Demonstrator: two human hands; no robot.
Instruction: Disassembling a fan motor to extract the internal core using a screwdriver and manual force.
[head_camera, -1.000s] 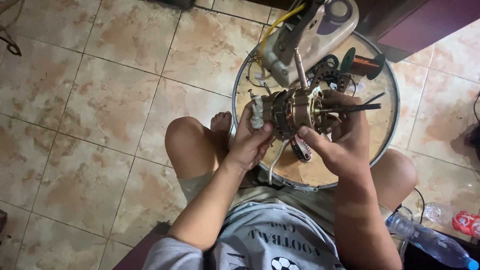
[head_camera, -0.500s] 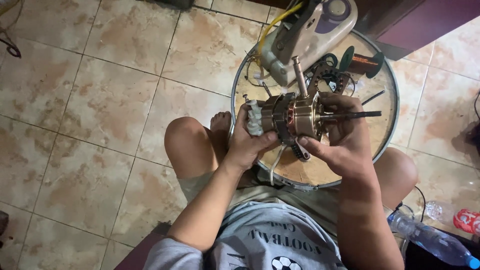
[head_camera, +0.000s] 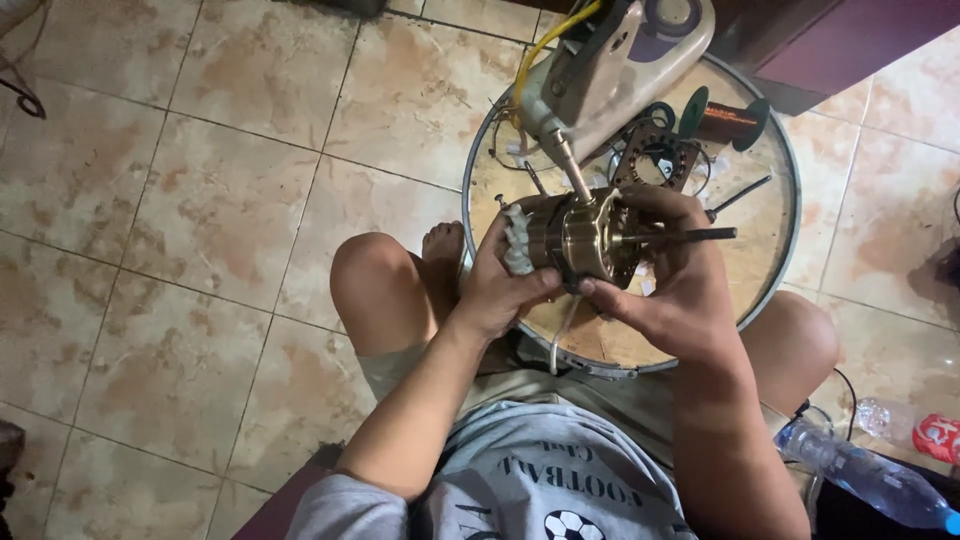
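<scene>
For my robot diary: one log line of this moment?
left hand: grips fan motor | right hand: grips motor | under: round metal ring

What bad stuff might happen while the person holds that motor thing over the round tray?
The motor is held in the air by the left hand and right hand alone; if it slips, it would likely fall onto the round tray or a bare knee. Its thin shaft sticks out sideways and might poke or snag. Loose wires hang under it and may get tugged.
</scene>
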